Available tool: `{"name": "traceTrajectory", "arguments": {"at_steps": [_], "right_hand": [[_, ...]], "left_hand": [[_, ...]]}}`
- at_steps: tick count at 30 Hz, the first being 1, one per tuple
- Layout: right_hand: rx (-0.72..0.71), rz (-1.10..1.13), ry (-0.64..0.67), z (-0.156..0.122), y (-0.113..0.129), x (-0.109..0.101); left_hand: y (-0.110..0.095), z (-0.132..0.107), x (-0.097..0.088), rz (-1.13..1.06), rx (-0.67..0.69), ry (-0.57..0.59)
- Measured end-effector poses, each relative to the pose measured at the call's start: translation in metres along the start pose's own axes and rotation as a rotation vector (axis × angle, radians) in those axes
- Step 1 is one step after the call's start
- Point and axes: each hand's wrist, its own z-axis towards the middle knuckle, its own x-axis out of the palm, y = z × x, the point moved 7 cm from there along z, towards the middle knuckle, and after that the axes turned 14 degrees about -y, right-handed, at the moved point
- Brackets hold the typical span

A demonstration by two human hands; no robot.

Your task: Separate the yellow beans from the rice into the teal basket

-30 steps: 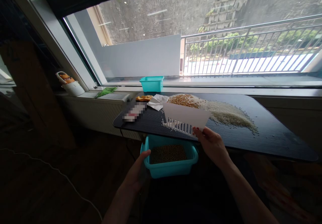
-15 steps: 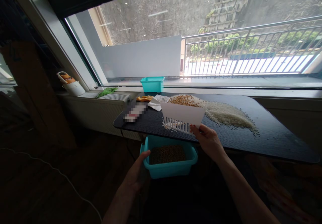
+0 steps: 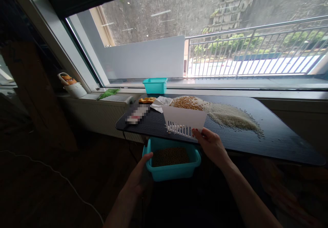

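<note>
While the right hand (image 3: 211, 145) pinches the near rim of the white slotted basket (image 3: 185, 121), the basket stands tilted at the front edge of the desk (image 3: 269, 135), with a few pale grains lying by its slots. Just under that edge, the left hand (image 3: 139, 176) clasps the left wall of a teal tub (image 3: 174, 174), which already holds a layer of brown beans (image 3: 170, 156). That much appears collected. Behind the basket, a heap of yellow beans (image 3: 188, 102) and a wider spread of white rice (image 3: 230, 116), touching each other, remain on the desk. A second teal tub (image 3: 154, 85) sits by the window.

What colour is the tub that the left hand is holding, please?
The tub is turquoise; head view.
</note>
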Motion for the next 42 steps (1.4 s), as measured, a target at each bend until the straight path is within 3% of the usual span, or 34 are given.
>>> {"name": "traceTrajectory", "arguments": {"at_steps": [11,18,23,29,42], "right_hand": [[0.061,0.114,0.057,-0.012,0.006,-0.002],[0.108,0.069,-0.236,0.004,-0.020,-0.045],[0.117,-0.020,-0.296,0.009,-0.033,-0.062],[0.062,-0.049,-0.267,0.011,-0.040,-0.060],[0.128,0.046,-0.211,0.009,-0.039,-0.055]], "left_hand": [[0.000,0.001,-0.003,0.022,0.003,-0.050],[0.004,0.002,0.001,0.009,-0.019,-0.004],[0.014,0.002,0.004,0.051,-0.055,-0.005],[0.021,0.000,0.012,0.067,-0.074,0.026],[0.022,-0.002,0.017,0.070,-0.064,0.026]]}}
